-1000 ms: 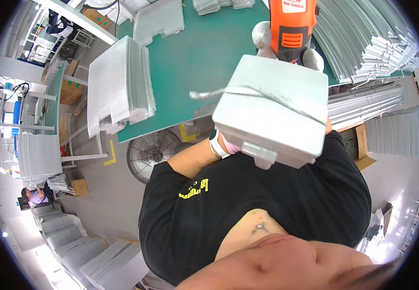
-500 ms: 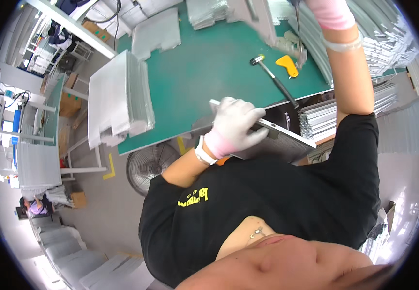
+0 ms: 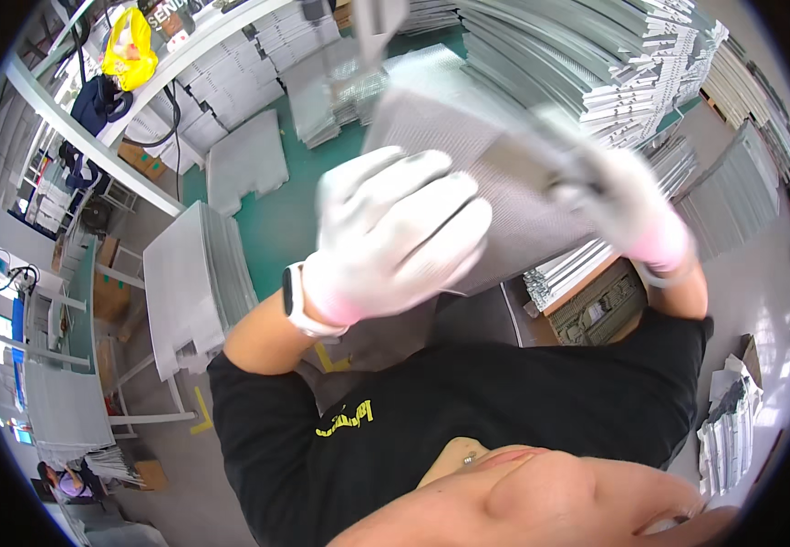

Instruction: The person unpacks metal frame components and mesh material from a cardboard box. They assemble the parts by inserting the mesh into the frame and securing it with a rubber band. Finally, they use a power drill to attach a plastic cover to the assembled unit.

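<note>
A grey mesh panel (image 3: 527, 232) stands tilted in front of me, over the bench. My left hand (image 3: 404, 228), in a white glove with a pink cuff, is at its left edge, fingers curled and closed; the grip itself is hidden behind the knuckles. To the right, my right hand (image 3: 618, 196), gloved alike, is blurred by motion over the panel's right part. It seems closed round a flat grey-brown thing (image 3: 523, 164), too smeared to name. Whether that thing touches the mesh I cannot tell.
The green bench (image 3: 276, 228) carries stacked white sheets (image 3: 181, 283) on its left edge. Long silvery strips (image 3: 550, 55) are piled at the far right. Below the bench, at right, is an open carton (image 3: 600, 305). A blurred grey piece (image 3: 379, 27) is overhead.
My right hand has come down from the far right to the panel. My left hand has shifted left, and the panel is raised and more in view. The hammer and yellow tool no longer show.
</note>
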`<state>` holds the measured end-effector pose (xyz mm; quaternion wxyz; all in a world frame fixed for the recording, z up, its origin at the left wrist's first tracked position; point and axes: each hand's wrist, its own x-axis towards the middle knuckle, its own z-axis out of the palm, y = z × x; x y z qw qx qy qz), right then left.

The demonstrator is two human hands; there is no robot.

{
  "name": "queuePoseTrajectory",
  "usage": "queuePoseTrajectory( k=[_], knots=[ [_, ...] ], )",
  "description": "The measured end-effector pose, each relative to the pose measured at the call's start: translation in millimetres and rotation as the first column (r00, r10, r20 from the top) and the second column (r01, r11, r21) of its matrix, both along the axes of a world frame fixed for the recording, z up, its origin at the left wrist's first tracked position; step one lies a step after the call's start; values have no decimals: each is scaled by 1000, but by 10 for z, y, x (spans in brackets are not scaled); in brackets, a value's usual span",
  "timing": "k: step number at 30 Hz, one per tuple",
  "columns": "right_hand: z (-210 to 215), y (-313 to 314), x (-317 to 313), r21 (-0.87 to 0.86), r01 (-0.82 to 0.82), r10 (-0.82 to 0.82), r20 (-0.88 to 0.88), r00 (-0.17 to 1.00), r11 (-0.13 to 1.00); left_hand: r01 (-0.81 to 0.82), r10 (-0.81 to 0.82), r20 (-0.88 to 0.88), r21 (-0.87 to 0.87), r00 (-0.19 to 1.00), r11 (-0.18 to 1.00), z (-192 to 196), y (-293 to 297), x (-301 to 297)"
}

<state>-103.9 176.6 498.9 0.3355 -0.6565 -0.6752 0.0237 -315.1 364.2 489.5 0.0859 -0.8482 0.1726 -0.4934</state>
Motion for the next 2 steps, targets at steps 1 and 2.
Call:
queuePoseTrajectory(
  k=[1,2],
  knots=[
    [-82,-333,307,121,169,-165,-42,985,978,87,-87,8,18,996,996,98,-12,25],
    [23,-453,428,318,343,-317,-130,939,884,109,-109,8,15,994,994,88,-9,116]
  ],
)
